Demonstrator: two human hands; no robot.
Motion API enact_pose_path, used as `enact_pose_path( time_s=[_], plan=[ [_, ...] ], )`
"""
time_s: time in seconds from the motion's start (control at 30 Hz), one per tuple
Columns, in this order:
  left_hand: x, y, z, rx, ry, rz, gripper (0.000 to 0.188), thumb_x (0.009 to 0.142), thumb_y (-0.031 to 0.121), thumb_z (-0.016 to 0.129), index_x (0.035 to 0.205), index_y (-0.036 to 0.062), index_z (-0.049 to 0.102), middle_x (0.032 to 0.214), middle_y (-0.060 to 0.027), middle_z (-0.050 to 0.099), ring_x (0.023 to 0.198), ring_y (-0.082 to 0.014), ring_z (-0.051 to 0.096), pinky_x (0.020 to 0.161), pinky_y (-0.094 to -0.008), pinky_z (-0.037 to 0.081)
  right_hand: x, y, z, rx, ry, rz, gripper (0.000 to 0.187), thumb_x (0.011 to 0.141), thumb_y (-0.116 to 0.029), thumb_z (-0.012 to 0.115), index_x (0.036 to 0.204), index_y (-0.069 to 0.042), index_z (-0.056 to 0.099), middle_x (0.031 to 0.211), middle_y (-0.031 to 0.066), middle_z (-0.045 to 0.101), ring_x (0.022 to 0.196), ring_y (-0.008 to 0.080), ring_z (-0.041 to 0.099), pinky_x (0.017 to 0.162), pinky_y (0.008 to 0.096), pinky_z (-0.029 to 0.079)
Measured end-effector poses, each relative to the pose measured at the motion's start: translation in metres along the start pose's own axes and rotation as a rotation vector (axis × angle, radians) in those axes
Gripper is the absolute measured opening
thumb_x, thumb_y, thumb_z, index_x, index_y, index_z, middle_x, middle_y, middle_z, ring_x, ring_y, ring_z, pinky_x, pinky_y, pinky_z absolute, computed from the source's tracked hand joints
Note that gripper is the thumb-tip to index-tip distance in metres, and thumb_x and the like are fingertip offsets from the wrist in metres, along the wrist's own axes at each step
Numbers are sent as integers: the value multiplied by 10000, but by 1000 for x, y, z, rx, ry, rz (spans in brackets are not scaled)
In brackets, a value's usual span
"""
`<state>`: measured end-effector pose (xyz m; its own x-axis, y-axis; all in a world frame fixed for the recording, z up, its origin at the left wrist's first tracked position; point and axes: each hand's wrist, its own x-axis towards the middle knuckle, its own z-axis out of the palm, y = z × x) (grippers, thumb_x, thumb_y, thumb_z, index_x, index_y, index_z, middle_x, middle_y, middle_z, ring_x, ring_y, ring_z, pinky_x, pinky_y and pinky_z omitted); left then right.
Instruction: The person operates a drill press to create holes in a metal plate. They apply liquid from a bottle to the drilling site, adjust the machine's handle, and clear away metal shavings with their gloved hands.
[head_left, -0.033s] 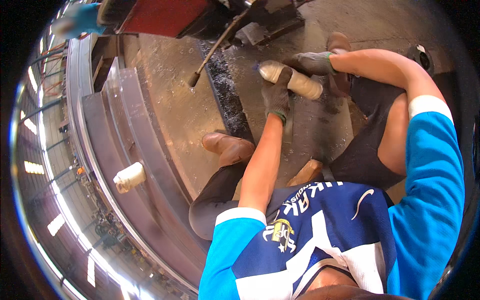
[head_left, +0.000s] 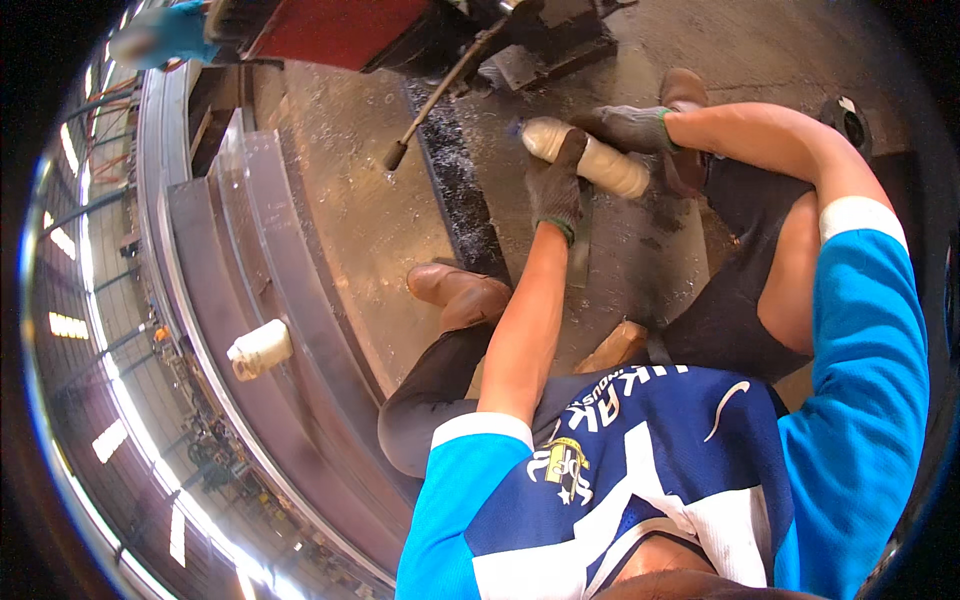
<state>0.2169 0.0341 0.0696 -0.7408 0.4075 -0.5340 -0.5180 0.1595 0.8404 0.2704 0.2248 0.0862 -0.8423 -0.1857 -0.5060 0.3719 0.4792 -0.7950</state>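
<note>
My left hand (head_left: pixel 555 190), in a dark knit glove, is closed round a clear plastic bottle (head_left: pixel 612 168) of whitish contents. The bottle lies tilted, its blue cap (head_left: pixel 515 128) toward the upper left. On the bottle's far side is my right hand (head_left: pixel 628 128), gloved too. Its fingers stretch leftward along the bottle and appear to touch it; their tips are dark and hard to make out.
A metal rod with a dark knob (head_left: pixel 395 155) sticks out from a red and dark machine (head_left: pixel 335 30). Long steel beams (head_left: pixel 285 220) run along the left, with a whitish plastic container (head_left: pixel 260 348) on them. A wooden block (head_left: pixel 615 345) lies between my legs. Another person (head_left: pixel 165 38) is at the far left.
</note>
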Motion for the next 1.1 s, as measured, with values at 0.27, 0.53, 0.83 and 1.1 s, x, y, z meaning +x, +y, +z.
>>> enact_pose_path(
  time_s=[0.27,0.53,0.83,1.1],
  plan=[
    [-14,41,-1,802,349,489,842,841,371,814,1505,14,439,1461,-231,539,1350,-382,521,1159,-459,393,28,66,1,-166,-46,-64,531,964,-467,677,1314,-68,661,1236,115,715,1072,222,688,928,392,520],
    [15,147,-123,1574,584,811,645,881,403,719,1429,118,536,1387,-203,594,1281,-427,562,1094,-493,429,18,56,-4,-338,-34,100,611,954,-532,648,1297,-25,657,1327,166,680,1196,263,662,975,414,504],
    [72,142,-141,1538,177,377,408,947,370,608,1273,126,626,1168,-248,710,1091,-468,675,923,-564,529,17,57,0,-308,61,220,545,950,-408,678,1327,-18,622,1354,191,659,1254,307,642,1000,430,510],
    [75,130,-145,1431,135,365,438,948,309,597,1364,172,585,1234,-240,704,1146,-467,667,966,-554,525,11,51,0,-582,77,125,659,957,-459,651,1392,22,538,1399,218,603,1297,347,608,1042,435,495]
  ],
)
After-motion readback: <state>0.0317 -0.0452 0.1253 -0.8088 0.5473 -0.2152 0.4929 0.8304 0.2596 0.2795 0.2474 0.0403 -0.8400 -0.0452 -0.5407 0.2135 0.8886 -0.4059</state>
